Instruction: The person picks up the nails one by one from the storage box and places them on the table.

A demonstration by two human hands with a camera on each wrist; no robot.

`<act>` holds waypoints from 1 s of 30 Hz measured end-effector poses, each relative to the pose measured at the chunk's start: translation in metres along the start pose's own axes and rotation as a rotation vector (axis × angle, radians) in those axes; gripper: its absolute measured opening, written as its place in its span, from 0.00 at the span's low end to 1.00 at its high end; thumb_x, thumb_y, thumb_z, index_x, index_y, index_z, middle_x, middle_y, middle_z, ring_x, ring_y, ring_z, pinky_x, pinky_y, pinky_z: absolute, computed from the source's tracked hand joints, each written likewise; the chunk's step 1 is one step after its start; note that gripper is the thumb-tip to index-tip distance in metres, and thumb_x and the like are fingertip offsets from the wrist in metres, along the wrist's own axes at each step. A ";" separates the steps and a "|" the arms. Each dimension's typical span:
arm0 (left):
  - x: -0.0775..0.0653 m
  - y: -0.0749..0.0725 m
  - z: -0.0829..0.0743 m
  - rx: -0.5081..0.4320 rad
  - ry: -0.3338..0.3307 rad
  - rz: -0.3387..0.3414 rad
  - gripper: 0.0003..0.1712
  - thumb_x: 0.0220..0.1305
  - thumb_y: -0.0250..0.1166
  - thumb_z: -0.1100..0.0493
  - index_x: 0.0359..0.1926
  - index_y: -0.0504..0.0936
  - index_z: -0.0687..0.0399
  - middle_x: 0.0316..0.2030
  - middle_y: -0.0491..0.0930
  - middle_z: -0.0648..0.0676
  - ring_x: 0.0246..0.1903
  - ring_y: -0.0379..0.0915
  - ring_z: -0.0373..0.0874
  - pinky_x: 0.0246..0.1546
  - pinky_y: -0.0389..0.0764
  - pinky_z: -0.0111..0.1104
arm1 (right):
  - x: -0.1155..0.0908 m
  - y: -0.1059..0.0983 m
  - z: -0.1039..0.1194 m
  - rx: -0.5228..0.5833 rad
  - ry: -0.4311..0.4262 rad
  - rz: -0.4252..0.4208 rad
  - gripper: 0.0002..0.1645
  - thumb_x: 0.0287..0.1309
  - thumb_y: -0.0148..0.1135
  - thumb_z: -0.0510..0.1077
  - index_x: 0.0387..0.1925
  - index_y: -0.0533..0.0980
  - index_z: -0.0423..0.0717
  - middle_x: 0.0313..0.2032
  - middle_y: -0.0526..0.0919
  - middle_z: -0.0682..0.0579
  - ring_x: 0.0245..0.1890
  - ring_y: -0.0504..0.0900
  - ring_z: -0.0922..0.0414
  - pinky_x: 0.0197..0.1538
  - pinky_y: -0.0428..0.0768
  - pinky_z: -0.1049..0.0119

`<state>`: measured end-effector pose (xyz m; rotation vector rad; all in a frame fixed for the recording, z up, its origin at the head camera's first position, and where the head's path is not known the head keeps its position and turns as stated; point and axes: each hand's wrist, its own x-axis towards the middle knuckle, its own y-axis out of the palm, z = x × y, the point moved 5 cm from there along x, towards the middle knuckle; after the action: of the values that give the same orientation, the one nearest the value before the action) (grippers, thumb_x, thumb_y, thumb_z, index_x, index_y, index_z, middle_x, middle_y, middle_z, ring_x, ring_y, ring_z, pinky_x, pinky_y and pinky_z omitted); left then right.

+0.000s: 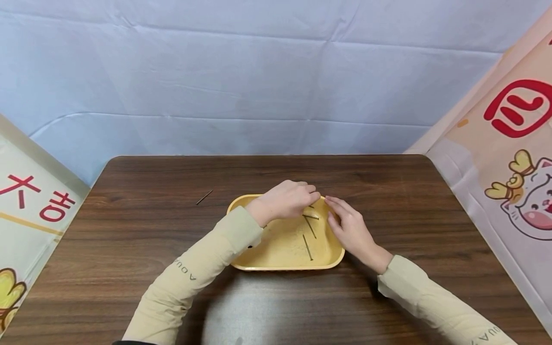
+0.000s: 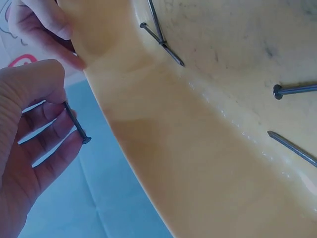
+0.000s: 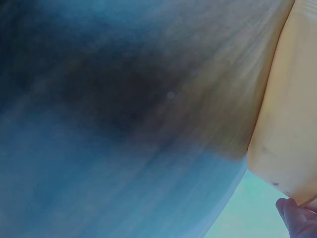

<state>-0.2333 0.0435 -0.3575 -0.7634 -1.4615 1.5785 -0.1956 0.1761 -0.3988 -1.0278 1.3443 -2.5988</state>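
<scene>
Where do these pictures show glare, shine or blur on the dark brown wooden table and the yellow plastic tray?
Head view: a soft, pale glare patch on the dark brown wooden table, on the near side of the yellow plastic tray; left wrist view: small bright glints inside the tray, with the grey metal nails fairly sharp; right wrist view: a hazy table surface, bluish sheen, blurred yellowish reflection beside the tray.

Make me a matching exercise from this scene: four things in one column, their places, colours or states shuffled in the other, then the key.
Column 1
1. Left hand
2. Right hand
3. Tray
4. Lone nail

Column 2
A. lies on the brown table, left of the tray
B. is yellow, with loose nails inside
C. pinches a held nail
D. is at the tray's right-hand end

Pairs: 1-C, 2-D, 3-B, 4-A
</scene>
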 end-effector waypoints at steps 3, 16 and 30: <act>0.000 -0.002 0.000 0.027 0.008 -0.025 0.10 0.56 0.53 0.67 0.36 0.76 0.51 0.30 0.73 0.47 0.30 0.70 0.42 0.25 0.72 0.29 | 0.000 0.000 0.000 -0.001 0.000 -0.002 0.18 0.51 0.56 0.31 0.46 0.75 0.30 0.48 0.77 0.40 0.48 0.77 0.47 0.45 0.77 0.56; -0.004 -0.013 -0.001 0.114 0.081 -0.172 0.09 0.56 0.54 0.67 0.35 0.77 0.51 0.28 0.73 0.47 0.29 0.70 0.42 0.22 0.71 0.28 | 0.000 -0.001 0.001 -0.008 0.008 0.002 0.19 0.52 0.55 0.31 0.47 0.75 0.30 0.48 0.77 0.40 0.48 0.77 0.46 0.46 0.76 0.55; -0.008 -0.023 0.006 0.185 0.115 -0.249 0.10 0.58 0.51 0.69 0.31 0.76 0.51 0.26 0.73 0.48 0.28 0.69 0.44 0.21 0.70 0.29 | 0.000 0.000 0.000 -0.003 0.010 0.008 0.19 0.52 0.55 0.31 0.47 0.75 0.30 0.48 0.77 0.40 0.48 0.77 0.46 0.45 0.77 0.56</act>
<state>-0.2306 0.0331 -0.3352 -0.5337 -1.2555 1.4313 -0.1957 0.1762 -0.3991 -1.0087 1.3525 -2.6010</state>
